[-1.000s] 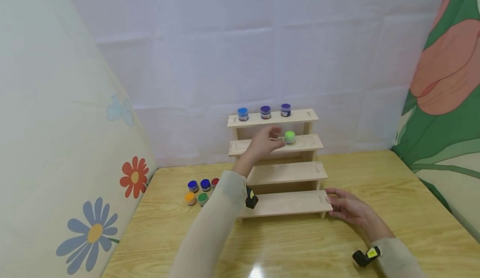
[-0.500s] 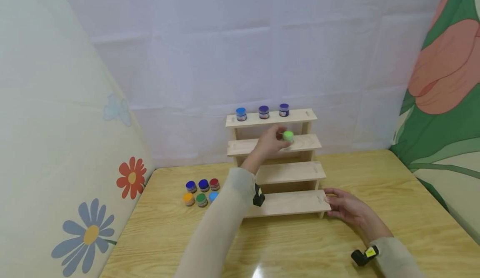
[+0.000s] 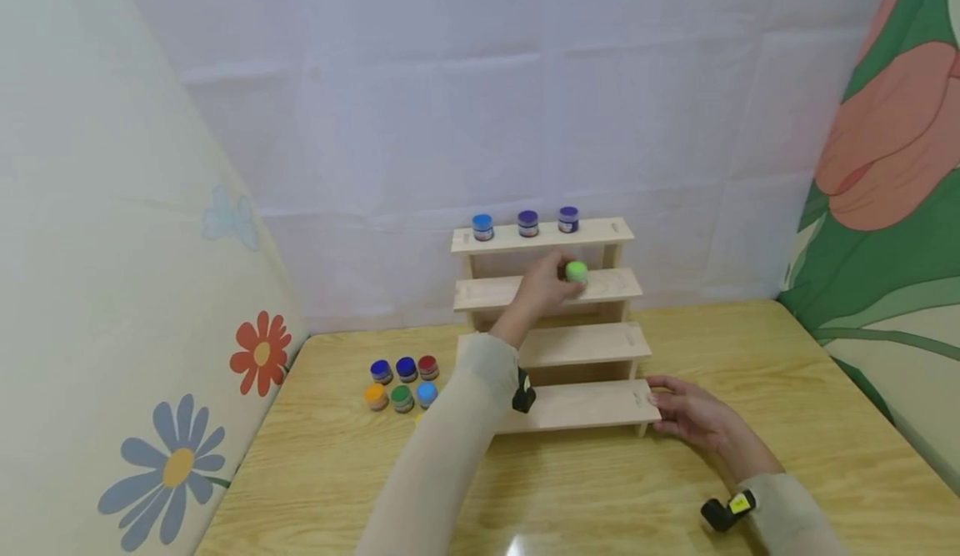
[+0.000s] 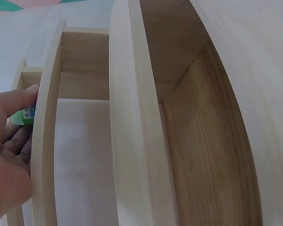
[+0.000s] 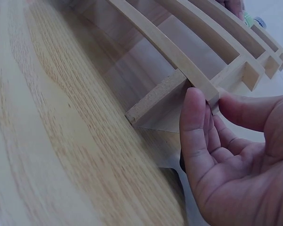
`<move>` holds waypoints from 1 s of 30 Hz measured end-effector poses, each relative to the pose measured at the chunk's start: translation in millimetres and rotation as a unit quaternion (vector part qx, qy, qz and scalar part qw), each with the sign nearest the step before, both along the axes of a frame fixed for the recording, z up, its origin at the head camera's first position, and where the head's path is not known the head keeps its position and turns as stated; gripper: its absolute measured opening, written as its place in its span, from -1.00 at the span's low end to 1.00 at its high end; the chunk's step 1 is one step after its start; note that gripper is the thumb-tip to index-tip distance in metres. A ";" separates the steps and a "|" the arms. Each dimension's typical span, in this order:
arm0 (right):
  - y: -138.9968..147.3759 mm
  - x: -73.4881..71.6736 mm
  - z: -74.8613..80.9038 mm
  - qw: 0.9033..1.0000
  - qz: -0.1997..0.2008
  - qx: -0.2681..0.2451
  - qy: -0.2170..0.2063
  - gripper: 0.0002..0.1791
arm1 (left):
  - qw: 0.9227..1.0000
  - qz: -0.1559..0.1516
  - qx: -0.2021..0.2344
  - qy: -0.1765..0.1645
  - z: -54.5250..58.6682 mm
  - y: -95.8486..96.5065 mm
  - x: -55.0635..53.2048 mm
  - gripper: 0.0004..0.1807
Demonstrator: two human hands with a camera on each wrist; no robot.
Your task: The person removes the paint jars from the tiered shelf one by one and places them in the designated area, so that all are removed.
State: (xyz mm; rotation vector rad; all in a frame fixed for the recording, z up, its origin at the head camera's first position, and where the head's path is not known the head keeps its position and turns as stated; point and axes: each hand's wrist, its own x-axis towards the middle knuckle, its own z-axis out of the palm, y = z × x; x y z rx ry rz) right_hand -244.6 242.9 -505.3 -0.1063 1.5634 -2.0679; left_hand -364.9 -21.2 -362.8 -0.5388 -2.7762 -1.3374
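A small paint jar with a light green lid (image 3: 577, 272) stands upright at the second-highest step of a pale wooden tiered shelf (image 3: 577, 407). My left hand (image 3: 546, 283) pinches this jar between thumb and fingers. The left wrist view shows the thumb on one side of the green jar (image 4: 23, 115) and curled fingers beneath, partly behind a board. At the shelf's lowest step, my right hand (image 3: 695, 414) grips the right end. Close up, the right thumb and fingers (image 5: 195, 110) pinch the end of that board (image 5: 198, 84).
Along the top step stand a light blue-lidded jar (image 3: 482, 227) and two purple-lidded jars (image 3: 528, 223). On the table (image 3: 600, 498), left of the shelf, several more jars are grouped, among them an orange-lidded one (image 3: 376, 397). A white cloth (image 3: 405, 122) hangs behind.
My left hand has moved slightly right and its fingers have closed on the green-lidded jar. The right hand keeps its hold on the lowest step.
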 end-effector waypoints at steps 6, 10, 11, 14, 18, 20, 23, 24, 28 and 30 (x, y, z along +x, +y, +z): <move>-0.9 -0.6 0.5 1.000 -0.003 0.005 -0.004 -0.72 | 1.000 0.015 0.009 0.005 0.8 -2.0 2.4 -0.51; -0.8 -0.5 0.9 1.000 0.000 0.001 -0.001 -0.72 | 1.000 0.016 0.015 0.008 6.6 -5.7 7.1 -0.53; -0.7 -0.3 1.0 1.000 0.001 0.000 0.000 -0.72 | 1.000 0.014 0.017 0.008 8.5 -6.8 8.8 -0.53; -0.6 0.5 1.1 1.000 0.003 0.000 0.000 -0.72 | 1.000 0.000 0.027 0.013 13.5 -11.7 14.4 -0.51; -0.3 0.6 1.4 1.000 0.002 0.004 -0.002 -0.74 | 0.999 -0.023 0.040 0.029 15.7 -21.5 22.1 -0.53; -0.3 0.2 1.2 1.000 0.004 0.002 -0.001 -0.74 | 0.998 -0.026 0.041 0.039 15.8 -27.9 27.1 -0.55; -0.2 -0.3 0.5 1.000 0.006 -0.004 -0.001 -0.72 | 0.998 -0.022 0.038 0.047 15.1 -38.4 35.6 -0.56; 0.0 -0.3 0.3 1.000 0.008 -0.005 0.000 -0.71 | 0.998 -0.019 0.037 0.049 15.0 -41.8 38.5 -0.56; 0.5 0.1 0.2 1.000 0.004 0.003 0.000 -0.70 | 0.998 -0.014 0.038 0.051 12.9 -56.1 47.9 -0.55; 0.4 0.3 0.6 1.000 0.000 0.008 -0.001 -0.71 | 0.998 -0.014 0.042 0.053 11.7 -63.4 52.5 -0.54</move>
